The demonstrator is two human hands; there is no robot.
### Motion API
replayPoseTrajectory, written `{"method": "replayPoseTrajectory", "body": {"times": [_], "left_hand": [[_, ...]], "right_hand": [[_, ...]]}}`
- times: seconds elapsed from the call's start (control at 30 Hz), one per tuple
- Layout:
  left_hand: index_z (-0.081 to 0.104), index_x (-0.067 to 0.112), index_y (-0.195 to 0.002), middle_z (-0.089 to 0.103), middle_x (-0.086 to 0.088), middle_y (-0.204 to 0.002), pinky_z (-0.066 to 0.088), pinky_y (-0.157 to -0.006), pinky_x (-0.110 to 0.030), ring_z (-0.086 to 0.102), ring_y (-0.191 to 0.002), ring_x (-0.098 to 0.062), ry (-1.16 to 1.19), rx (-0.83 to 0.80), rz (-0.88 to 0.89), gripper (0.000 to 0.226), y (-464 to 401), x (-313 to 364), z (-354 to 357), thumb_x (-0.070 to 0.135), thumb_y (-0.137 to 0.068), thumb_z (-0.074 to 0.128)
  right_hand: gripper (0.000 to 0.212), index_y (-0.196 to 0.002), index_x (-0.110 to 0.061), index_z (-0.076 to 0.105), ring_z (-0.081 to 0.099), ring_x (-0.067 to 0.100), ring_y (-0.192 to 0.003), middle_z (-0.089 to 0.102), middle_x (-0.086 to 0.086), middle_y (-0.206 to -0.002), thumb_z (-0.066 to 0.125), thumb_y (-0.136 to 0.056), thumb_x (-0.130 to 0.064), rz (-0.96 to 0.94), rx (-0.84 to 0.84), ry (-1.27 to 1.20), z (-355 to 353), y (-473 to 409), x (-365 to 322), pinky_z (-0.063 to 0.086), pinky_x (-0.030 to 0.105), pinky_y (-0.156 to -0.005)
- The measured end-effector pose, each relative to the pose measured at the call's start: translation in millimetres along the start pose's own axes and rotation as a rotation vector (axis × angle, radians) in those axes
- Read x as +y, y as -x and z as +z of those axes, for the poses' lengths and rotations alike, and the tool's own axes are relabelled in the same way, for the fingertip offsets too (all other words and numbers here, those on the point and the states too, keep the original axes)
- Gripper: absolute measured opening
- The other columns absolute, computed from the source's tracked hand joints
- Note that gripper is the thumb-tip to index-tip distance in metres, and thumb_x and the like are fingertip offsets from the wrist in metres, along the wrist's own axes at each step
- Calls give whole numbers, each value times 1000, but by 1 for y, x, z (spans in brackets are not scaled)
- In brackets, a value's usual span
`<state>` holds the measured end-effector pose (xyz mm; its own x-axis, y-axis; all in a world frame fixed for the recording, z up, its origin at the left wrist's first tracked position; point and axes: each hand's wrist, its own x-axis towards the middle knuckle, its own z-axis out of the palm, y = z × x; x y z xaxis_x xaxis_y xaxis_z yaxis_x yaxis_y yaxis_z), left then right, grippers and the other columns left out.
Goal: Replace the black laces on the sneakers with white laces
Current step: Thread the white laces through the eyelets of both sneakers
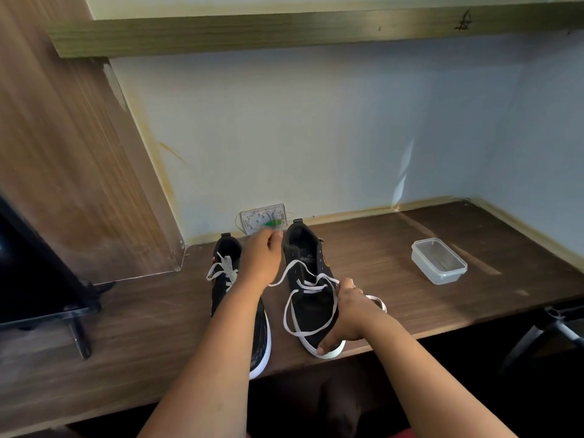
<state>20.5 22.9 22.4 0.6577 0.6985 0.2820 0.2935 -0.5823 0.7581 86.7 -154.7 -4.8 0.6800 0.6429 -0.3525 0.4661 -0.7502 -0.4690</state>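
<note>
Left hand: raised between the two sneakers, fingers curled and pinching one end of the white lace, pulled up and back toward the wall.
Right hand: grips the toe end of the right sneaker, thumb pressed on the white sole edge at the front, fingers curled over the far side where a loop of lace passes.
Right sneaker: black with a white sole, standing on the table, toe toward the person; partly threaded.
White lace: runs across the lower eyelets of the right sneaker, with long slack loops hanging over the upper.
Left sneaker: black, white sole, just beside the right one, partly behind the left forearm; a white lace is tied near its tongue.
Table: dark wood, both sneakers near its front edge.
Plastic box: clear, with a lid, well apart to the right.
Wall plate: white, low on the wall behind the sneakers.
</note>
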Motion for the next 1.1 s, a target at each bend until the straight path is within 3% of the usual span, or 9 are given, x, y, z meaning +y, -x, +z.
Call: {"method": "replayPoseTrajectory", "body": {"times": [0.17,0.3,0.4,0.53,0.63,0.73,0.8,0.93,1.1], "left_hand": [[59,15,-89,60,3,-87,40,-64,-30,58,-81,-16,-206,-203,-47,40,14,-19,17,55,-88,58],[63,18,-92,60,4,-88,38,-64,-28,56,-82,-17,-302,-238,9,16,18,-19,27,35,-90,64],[63,18,-79,61,5,-76,35,-59,-25,53,-72,-12,1,-198,-60,15,17,-8,25,20,-93,59],[68,11,-77,68,-1,-79,35,-68,-24,55,-79,-5,585,-54,-338,23,14,18,12,8,-93,52],[68,9,-97,70,-7,-89,26,-50,-22,39,-52,-6,712,-151,-496,26,14,22,2,13,-100,42],[67,4,-98,70,-14,-85,22,-36,-14,27,-36,-4,879,-163,-600,29,10,18,-5,14,-101,39],[67,4,-91,71,-12,-82,24,-36,-10,35,-41,-2,1109,-72,-589,31,4,19,-15,16,-101,40],[64,7,-90,67,0,-69,29,-44,-9,44,-53,-2,1540,192,-324,32,-11,21,-46,18,-102,37],[64,5,-89,59,-5,-76,39,-53,-17,48,-58,-10,1628,331,-278,27,-21,-3,-64,11,-96,39]], "right_hand": [[121,-138,-5,25,30,22,-140,28,8,-149,95,-47,-42,18,-20,21,-3,3,-4,41,30,-103],[120,-144,-9,26,30,23,-139,30,7,-147,92,-52,-46,6,-42,41,-4,6,-6,38,31,-106],[99,-141,-20,39,29,21,-138,37,2,-142,90,-59,-42,-65,-65,55,-7,8,-4,27,31,-114],[95,-137,-23,46,26,18,-141,42,0,-140,91,-55,-43,-85,-60,76,-8,6,-3,22,29,-116],[96,-134,-22,50,27,18,-140,46,0,-138,92,-51,-47,-62,-65,84,-7,3,-3,26,28,-115],[95,-135,-19,48,28,18,-139,46,2,-139,90,-54,-48,-59,-71,116,-7,3,-3,25,27,-114],[95,-135,-17,47,26,19,-141,45,4,-140,89,-56,-49,-48,-86,136,-6,1,-3,24,27,-114],[93,-133,-20,49,30,19,-140,48,-1,-139,89,-55,-50,3,-121,197,-7,-1,0,35,29,-106],[97,-132,-23,51,50,19,-123,56,-5,-132,88,-48,-54,43,-152,227,-6,-8,4,45,35,-102]]}}
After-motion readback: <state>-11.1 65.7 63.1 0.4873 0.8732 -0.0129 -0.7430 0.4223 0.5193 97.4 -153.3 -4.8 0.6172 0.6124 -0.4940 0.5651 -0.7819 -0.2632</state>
